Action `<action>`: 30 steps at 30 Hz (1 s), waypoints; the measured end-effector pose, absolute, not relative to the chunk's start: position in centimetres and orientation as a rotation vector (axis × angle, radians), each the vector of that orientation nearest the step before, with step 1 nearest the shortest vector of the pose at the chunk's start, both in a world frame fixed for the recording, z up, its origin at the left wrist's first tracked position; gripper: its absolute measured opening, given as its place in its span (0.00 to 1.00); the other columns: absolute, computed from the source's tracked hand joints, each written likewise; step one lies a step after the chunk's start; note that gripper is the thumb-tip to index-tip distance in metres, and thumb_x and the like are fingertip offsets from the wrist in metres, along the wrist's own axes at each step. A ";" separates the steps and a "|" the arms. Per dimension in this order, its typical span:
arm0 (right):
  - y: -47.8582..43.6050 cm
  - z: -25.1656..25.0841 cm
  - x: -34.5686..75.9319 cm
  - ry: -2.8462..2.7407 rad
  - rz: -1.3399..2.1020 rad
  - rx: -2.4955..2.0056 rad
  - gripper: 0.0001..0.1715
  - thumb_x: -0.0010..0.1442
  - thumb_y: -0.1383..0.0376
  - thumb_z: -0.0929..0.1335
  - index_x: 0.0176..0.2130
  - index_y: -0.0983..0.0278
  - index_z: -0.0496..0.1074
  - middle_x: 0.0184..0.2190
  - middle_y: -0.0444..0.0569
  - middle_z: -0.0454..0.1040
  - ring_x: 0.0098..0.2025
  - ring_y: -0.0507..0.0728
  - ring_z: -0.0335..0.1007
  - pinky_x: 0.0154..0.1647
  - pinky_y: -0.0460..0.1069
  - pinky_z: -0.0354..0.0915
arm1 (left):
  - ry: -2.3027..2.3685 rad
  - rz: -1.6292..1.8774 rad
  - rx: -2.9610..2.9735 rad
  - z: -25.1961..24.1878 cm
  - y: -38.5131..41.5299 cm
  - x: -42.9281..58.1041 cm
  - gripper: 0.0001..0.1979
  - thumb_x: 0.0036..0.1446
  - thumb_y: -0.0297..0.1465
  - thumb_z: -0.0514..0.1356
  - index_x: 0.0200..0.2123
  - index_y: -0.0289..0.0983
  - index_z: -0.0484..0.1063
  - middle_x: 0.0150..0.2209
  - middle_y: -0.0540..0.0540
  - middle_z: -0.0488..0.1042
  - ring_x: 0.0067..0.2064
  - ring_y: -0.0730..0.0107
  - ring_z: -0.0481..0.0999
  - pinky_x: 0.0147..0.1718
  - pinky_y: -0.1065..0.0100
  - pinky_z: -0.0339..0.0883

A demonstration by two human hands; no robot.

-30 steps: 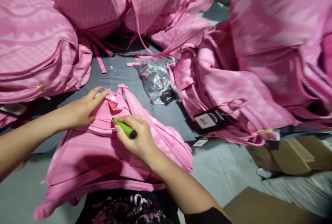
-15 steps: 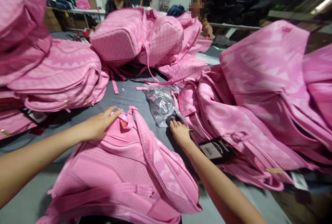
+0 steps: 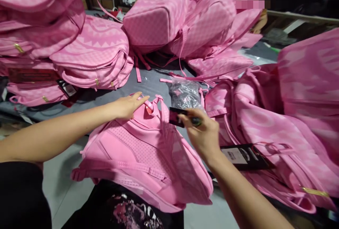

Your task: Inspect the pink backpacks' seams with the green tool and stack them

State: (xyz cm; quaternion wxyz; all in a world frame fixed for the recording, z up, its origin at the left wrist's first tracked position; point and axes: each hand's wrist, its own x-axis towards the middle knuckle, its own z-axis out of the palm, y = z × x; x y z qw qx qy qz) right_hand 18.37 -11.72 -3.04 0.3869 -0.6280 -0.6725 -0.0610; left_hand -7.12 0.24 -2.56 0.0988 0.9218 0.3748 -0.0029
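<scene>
A pink backpack (image 3: pixel 127 151) leans at the table's near edge against my lap, its padded, dotted back panel and straps facing me. My left hand (image 3: pixel 129 107) grips its top beside the carry handle, where a small red-orange label (image 3: pixel 149 109) shows. Over the right shoulder strap, my right hand (image 3: pixel 202 130) pinches a small black card (image 3: pixel 177 116). A dark, narrow object (image 3: pixel 196 121) is also tucked in that hand; its kind is unclear. Just beyond lies a clear plastic bag (image 3: pixel 185 93) with contents I cannot make out.
Pink backpacks are piled at the left (image 3: pixel 90 52), across the table (image 3: pixel 148 20) and at the right (image 3: pixel 265 123). A black hang tag (image 3: pixel 246 156) lies on the right-hand pile. Grey table surface (image 3: pixel 150 80) shows between them. A co-worker's arm (image 3: pixel 259 24) is at the far right.
My right hand has lifted the black card from beside the plastic bag and brought it toward the backpack's strap. My left hand keeps its hold. The view has tilted down and turned left.
</scene>
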 end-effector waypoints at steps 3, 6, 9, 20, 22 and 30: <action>-10.8 -2.5 13.4 -1.969 0.147 -1.427 0.11 0.63 0.66 0.66 0.40 0.62 0.79 0.34 0.49 0.82 0.34 0.56 0.79 0.36 0.48 0.70 | 1.128 0.080 2.649 -3.0 -0.1 -7.7 0.46 0.58 0.24 0.59 0.73 0.44 0.39 0.75 0.36 0.38 0.70 0.43 0.60 0.63 0.49 0.62; -9.2 -2.6 10.7 -2.115 0.243 -1.523 0.15 0.59 0.74 0.67 0.42 0.63 0.80 0.40 0.52 0.83 0.41 0.59 0.80 0.42 0.50 0.70 | 1.115 0.439 2.460 -4.4 -1.6 -9.5 0.35 0.68 0.35 0.50 0.73 0.35 0.39 0.75 0.36 0.40 0.74 0.54 0.47 0.70 0.52 0.50; -8.5 -2.6 9.3 -2.217 0.253 -1.714 0.16 0.57 0.75 0.69 0.43 0.62 0.80 0.37 0.51 0.84 0.39 0.59 0.81 0.37 0.49 0.68 | 1.137 0.620 2.315 -6.3 -4.0 -12.1 0.42 0.66 0.46 0.53 0.73 0.31 0.38 0.74 0.35 0.43 0.75 0.58 0.45 0.72 0.55 0.45; -7.2 -4.1 6.2 -2.532 0.261 -1.861 0.13 0.62 0.66 0.70 0.46 0.61 0.81 0.35 0.53 0.84 0.38 0.61 0.80 0.33 0.48 0.62 | 1.251 0.653 2.342 -9.2 -5.4 -13.7 0.51 0.56 0.39 0.68 0.73 0.40 0.40 0.70 0.33 0.57 0.68 0.48 0.63 0.62 0.51 0.64; -6.8 -4.1 5.9 -2.609 0.295 -1.842 0.13 0.62 0.64 0.70 0.46 0.60 0.81 0.36 0.53 0.84 0.38 0.61 0.80 0.33 0.48 0.62 | 1.259 0.656 2.344 -9.3 -5.3 -13.6 0.50 0.56 0.37 0.67 0.72 0.39 0.40 0.69 0.32 0.58 0.67 0.48 0.64 0.61 0.51 0.66; -7.8 -4.4 6.6 -2.634 0.183 -1.783 0.08 0.63 0.67 0.69 0.39 0.63 0.80 0.35 0.52 0.83 0.36 0.58 0.79 0.34 0.47 0.63 | 1.209 0.692 2.385 -9.8 -5.4 -13.8 0.49 0.57 0.40 0.67 0.72 0.40 0.40 0.69 0.33 0.59 0.67 0.50 0.64 0.62 0.52 0.65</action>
